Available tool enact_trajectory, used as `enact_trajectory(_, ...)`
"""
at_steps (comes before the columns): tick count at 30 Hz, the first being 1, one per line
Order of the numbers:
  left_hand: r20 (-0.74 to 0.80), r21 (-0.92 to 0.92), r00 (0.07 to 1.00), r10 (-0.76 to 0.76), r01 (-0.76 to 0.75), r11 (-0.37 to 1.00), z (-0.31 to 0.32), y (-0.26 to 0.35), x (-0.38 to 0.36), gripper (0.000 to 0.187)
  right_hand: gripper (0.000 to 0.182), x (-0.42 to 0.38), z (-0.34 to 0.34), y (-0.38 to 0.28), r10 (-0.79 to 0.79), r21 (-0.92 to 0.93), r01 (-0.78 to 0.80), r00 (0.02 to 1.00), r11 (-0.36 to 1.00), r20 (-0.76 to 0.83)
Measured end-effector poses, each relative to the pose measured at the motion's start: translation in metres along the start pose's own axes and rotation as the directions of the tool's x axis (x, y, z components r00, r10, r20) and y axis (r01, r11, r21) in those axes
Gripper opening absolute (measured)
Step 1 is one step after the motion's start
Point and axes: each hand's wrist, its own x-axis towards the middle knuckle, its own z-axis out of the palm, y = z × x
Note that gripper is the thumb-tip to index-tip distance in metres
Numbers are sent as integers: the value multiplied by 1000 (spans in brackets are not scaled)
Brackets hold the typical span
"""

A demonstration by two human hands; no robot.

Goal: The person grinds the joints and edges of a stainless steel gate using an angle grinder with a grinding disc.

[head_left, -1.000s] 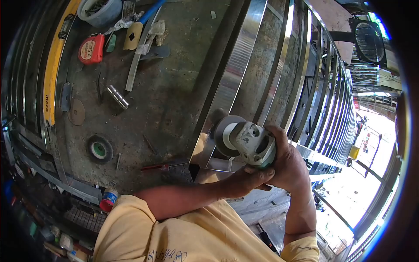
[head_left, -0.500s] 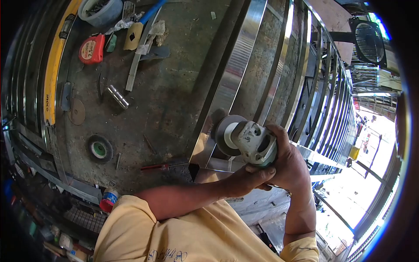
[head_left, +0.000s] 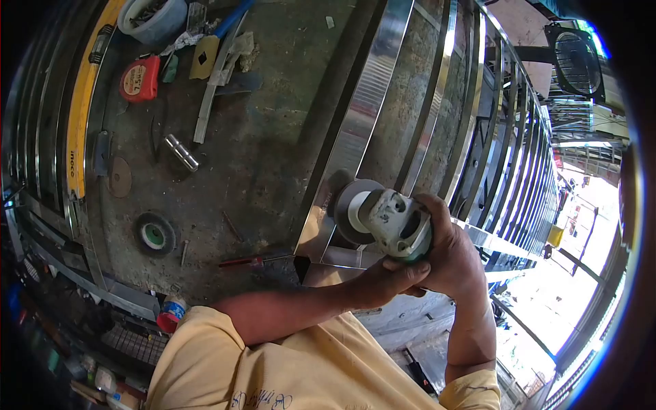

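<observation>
An angle grinder (head_left: 400, 222) with a pale, scuffed head is gripped between both of my hands. My right hand (head_left: 456, 260) wraps around its body from the right, thumb up along the side. From below, my left hand (head_left: 393, 279) closes on the body's lower end. The grinder's disc (head_left: 347, 210) stands on edge against the shiny metal tube (head_left: 365, 113), near the frame's corner. Thinner metal bars (head_left: 432, 113) run alongside that tube. A screwdriver (head_left: 246, 262) with a red handle lies left of the corner.
On the worktop (head_left: 273, 137) lie a red tape measure (head_left: 140, 78), a yellow spirit level (head_left: 85, 109), a short shiny cylinder (head_left: 181, 152) and a black wheel (head_left: 155, 234). A tub (head_left: 154, 20) stands at the upper left. A black fan (head_left: 577, 63) is at the upper right.
The view has shifted slightly, so the worktop items sit a little further left. Both hands keep their grip, and the disc stays at nearly the same spot on the tube.
</observation>
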Motion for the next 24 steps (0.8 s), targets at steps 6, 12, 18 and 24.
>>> enact_trajectory(6,-87,-40,996,18,-21,999,11,-20,-6,46,99,-12,3,5,-2,2,2,998,1000,69)
enact_trajectory(12,-63,-34,998,6,-8,999,9,-24,-7,47,99,-19,3,6,27,-6,-27,997,1000,70)
enact_trajectory(18,-20,22,1000,17,-16,1000,5,0,0,52,91,0,-1,3,-53,20,53,999,998,-2)
enact_trajectory(24,-74,1,997,-24,24,1000,14,-17,-9,47,94,-18,4,8,22,58,-26,997,998,73)
